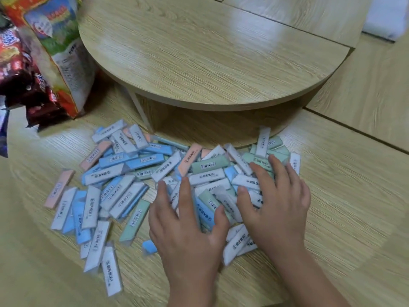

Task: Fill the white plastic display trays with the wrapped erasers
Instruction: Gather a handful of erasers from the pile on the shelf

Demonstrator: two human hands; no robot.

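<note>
A loose heap of several wrapped erasers (132, 171), blue, green, pink and white with barcode labels, lies spread on the wooden floor. My left hand (188, 227) lies flat on the middle of the heap, fingers spread and straight. My right hand (276, 200) rests on the right part of the heap, fingers extended over the erasers. Neither hand grips an eraser. No white display tray is in view.
A low round wooden table (210, 52) stands just behind the heap, its white leg (141, 114) near the erasers. Colourful snack bags (44, 58) lean at the far left. A white object (387, 16) sits at the top right corner.
</note>
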